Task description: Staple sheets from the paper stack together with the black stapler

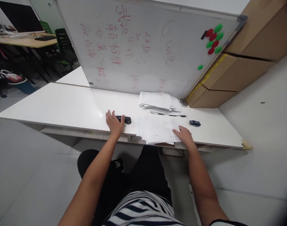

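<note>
A black stapler (127, 120) lies on the white table, left of a loose stack of printed sheets of paper (155, 130). My left hand (115, 123) rests at the stapler's left end, its fingers spread on the tabletop and its thumb against the stapler. At the stack's right edge is my right hand (184, 135); its thumb lies over the sheets and its other fingers are partly hidden, closed at the paper's edge. Behind this stack, a thicker pile of papers (157, 100) lies near the whiteboard. A small dark object (194, 123), its kind unclear, sits to the right.
A whiteboard (143, 47) with red writing and round magnets stands along the table's back. Cardboard boxes (214, 75) are stacked at the right beside the wall. A thin dark strip (178, 115) lies between the paper piles. The white table (63, 103) stretches left.
</note>
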`<state>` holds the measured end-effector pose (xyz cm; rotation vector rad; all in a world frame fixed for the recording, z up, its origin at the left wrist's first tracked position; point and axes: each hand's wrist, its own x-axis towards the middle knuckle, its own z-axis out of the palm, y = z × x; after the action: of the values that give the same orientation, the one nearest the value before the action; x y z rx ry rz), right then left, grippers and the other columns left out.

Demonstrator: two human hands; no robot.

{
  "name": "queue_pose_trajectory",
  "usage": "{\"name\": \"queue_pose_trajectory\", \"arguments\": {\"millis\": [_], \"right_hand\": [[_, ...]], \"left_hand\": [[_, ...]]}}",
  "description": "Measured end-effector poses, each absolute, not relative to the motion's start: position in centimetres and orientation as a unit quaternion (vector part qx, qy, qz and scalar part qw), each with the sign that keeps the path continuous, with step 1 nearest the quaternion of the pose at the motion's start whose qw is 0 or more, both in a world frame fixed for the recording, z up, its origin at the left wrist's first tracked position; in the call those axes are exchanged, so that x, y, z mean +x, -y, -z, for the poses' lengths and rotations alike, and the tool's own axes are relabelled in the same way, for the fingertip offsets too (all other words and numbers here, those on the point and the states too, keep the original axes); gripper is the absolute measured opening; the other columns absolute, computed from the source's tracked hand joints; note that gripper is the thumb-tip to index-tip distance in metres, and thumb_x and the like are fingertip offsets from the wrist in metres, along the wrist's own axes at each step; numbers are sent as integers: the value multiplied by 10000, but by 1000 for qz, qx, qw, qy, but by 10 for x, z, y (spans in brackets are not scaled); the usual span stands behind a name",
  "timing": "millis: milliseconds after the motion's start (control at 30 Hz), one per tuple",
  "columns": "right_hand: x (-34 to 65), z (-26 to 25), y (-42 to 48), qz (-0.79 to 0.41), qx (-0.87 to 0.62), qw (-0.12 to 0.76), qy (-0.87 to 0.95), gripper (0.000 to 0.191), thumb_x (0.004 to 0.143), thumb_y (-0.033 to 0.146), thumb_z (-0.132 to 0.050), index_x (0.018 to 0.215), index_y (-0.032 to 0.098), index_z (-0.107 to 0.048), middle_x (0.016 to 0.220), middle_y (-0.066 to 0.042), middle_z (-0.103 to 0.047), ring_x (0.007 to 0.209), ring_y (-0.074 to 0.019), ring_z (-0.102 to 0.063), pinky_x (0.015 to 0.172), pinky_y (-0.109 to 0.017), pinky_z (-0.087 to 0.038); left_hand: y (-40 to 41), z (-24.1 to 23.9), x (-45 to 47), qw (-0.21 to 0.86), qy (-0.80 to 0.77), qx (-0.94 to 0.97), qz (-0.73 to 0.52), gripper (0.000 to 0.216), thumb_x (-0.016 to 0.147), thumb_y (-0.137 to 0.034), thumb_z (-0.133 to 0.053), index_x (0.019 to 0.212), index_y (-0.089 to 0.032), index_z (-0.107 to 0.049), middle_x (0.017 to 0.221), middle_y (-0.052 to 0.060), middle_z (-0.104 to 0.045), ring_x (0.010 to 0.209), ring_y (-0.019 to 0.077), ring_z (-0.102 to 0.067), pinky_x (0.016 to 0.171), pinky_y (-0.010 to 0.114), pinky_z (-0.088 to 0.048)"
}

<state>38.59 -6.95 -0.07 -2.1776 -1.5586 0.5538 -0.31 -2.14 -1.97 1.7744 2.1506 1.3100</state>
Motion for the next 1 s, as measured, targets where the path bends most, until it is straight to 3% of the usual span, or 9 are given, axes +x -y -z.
{"name": "queue_pose_trajectory", "arguments": {"millis": [67,133,267,367,467,600,700,833,1000], "right_hand": [[382,5,71,-111,-796,118,583,412,826,450,-527,1090,158,-649,1150,-151,-660,1124,-327,-555,991,-512,-345],[381,7,71,-80,-800,105,586,513,839,489,-502,1237,172,-570,1265,-155,-593,1190,-340,-497,1000,-532,-317],[383,10,68,-141,-796,193,556,914,757,536,-596,1497,170,-204,1249,-149,-592,1136,-331,-537,961,-485,-375],[378,9,71,-235,-758,281,539,1067,734,529,-625,1524,146,-19,1142,-127,-646,975,-276,-621,903,-409,-438],[368,7,78,-290,-733,338,514,994,743,512,-621,1522,173,-105,1124,-98,-666,970,-250,-630,911,-378,-448],[364,8,85,-312,-725,378,484,849,749,437,-626,1484,205,-269,1148,-90,-677,1004,-244,-634,947,-383,-449],[367,9,86,-339,-722,404,448,770,762,416,-593,1457,222,-325,1161,-89,-681,984,-244,-654,894,-386,-495],[369,9,85,-376,-717,432,396,759,753,402,-590,1432,159,-355,1138,-142,-685,924,-242,-683,761,-358,-554],[366,11,93,-395,-695,479,364,631,747,354,-588,1327,131,-478,1090,-155,-698,967,-239,-686,751,-335,-569]], "left_hand": [[34,23,2,-2,-672,561,-484,578,920,-503,-375,1347,-113,-392,1513,216,-243,1439,306,-131,1154,515,-150],[58,27,15,-19,-644,552,-528,492,924,-442,-388,1289,-116,-437,1466,223,-304,1417,288,-197,1152,496,-171],[113,35,57,104,-611,596,-511,429,906,-383,-451,1282,-176,-447,1402,179,-411,1350,274,-333,1120,489,-247],[134,31,83,249,-610,601,-453,499,858,-385,-551,1316,-221,-443,1481,141,-347,1392,290,-262,1131,489,-232],[134,20,96,369,-601,539,-460,534,815,-393,-620,1303,-229,-478,1438,138,-411,1381,287,-298,1135,459,-240],[126,7,98,509,-578,421,-479,517,835,-427,-601,1291,-218,-475,1356,148,-490,1285,246,-448,1059,365,-359],[120,-2,93,526,-592,395,-466,500,856,-447,-563,1287,-217,-457,1362,147,-487,1276,235,-459,1010,341,-401],[98,-17,88,474,-647,428,-416,527,792,-433,-645,1244,-216,-482,1332,147,-514,1275,258,-451,1004,370,-397],[68,-32,87,576,-625,385,-360,591,799,-529,-592,1281,-220,-444,1316,159,-525,1133,269,-554,799,346,-492]]}}
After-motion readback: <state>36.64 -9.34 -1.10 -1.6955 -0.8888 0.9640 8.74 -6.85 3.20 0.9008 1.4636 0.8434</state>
